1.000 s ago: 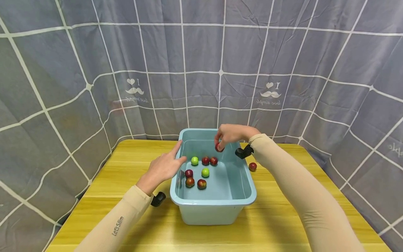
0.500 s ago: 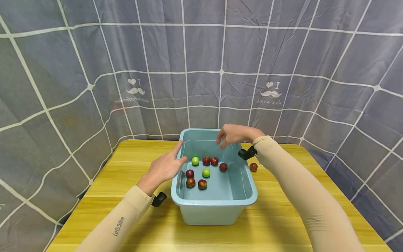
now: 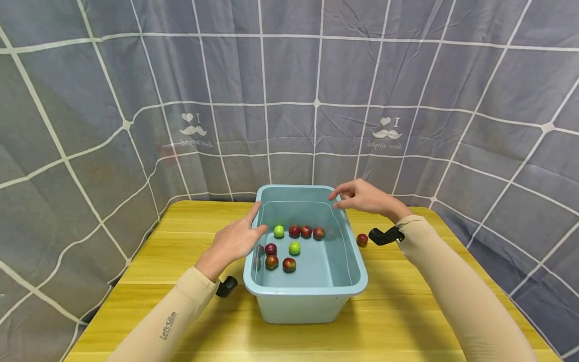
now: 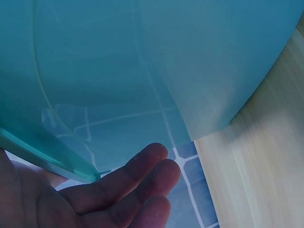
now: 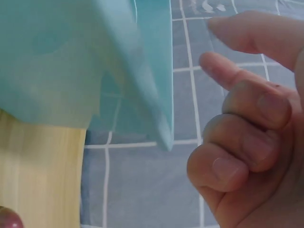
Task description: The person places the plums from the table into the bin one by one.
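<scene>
A light-blue plastic bin (image 3: pixel 305 290) stands on the table. Inside lie several small red apples (image 3: pixel 289 264) and two green apples (image 3: pixel 279 231), (image 3: pixel 294 248). My left hand (image 3: pixel 236 240) rests on the bin's left rim with its index finger straight along it; in the left wrist view its fingers (image 4: pixel 154 180) lie outside the wall. Over the right rear corner hovers my right hand (image 3: pixel 366 197), holding nothing. Its thumb and index finger are apart, and the other fingers (image 5: pixel 247 142) are curled. One red apple (image 3: pixel 362 240) sits on the table right of the bin, below that hand.
The yellow wooden table (image 3: pixel 181 236) extends around the bin on both sides. A grey curtain (image 3: pixel 289 75) with white grid lines hangs behind and at the sides. Black wrist straps (image 3: pixel 386 236) sit at both cuffs.
My right hand let go of a red apple inside the bin, then moved right to the rim. The apple rolled slightly, stopping beside the other red ones. My left hand stayed put.
</scene>
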Tool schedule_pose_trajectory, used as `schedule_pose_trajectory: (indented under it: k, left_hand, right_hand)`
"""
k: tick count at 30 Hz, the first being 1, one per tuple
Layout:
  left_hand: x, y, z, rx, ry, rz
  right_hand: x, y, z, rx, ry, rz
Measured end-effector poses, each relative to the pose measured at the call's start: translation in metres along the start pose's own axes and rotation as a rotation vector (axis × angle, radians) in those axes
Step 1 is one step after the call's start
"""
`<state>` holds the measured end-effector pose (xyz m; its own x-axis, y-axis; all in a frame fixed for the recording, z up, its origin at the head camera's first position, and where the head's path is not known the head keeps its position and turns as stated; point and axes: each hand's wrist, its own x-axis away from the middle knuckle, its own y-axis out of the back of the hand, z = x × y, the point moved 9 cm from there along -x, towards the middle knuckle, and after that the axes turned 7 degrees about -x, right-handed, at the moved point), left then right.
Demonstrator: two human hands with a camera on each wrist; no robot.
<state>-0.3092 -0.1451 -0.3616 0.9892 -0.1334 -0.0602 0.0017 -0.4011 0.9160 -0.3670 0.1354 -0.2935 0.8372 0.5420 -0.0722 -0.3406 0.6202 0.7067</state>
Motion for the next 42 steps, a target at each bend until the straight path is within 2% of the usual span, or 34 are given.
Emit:
schedule_pose_trajectory:
  k: [4, 8, 16, 23, 32, 42]
  left_hand:
    - [0.0, -0.001, 0.0, 0.006, 0.004, 0.008]
    - [0.001, -0.001, 0.001, 0.01, 0.006, 0.007]
    - [0.001, 0.0, 0.0, 0.008, 0.005, -0.005]
    - [0.001, 0.0, -0.001, 0.007, 0.006, -0.005]
    - [0.001, -0.002, -0.001, 0.009, 0.01, -0.002]
    - [0.0, -0.002, -0.003, 0.004, 0.011, -0.005]
  right_hand:
    - [0.013, 0.009, -0.015, -0.111, -0.021, -0.072]
    - [0.025, 0.017, -0.03, -0.246, -0.007, -0.125]
    - [0.042, 0.025, -0.069, -0.412, 0.006, -0.232]
    - [0.051, 0.016, -0.109, -0.507, -0.02, -0.285]
    - [0.059, -0.004, -0.156, -0.606, -0.071, -0.304]
    - [0.064, -0.016, -0.195, -0.698, -0.105, -0.322]
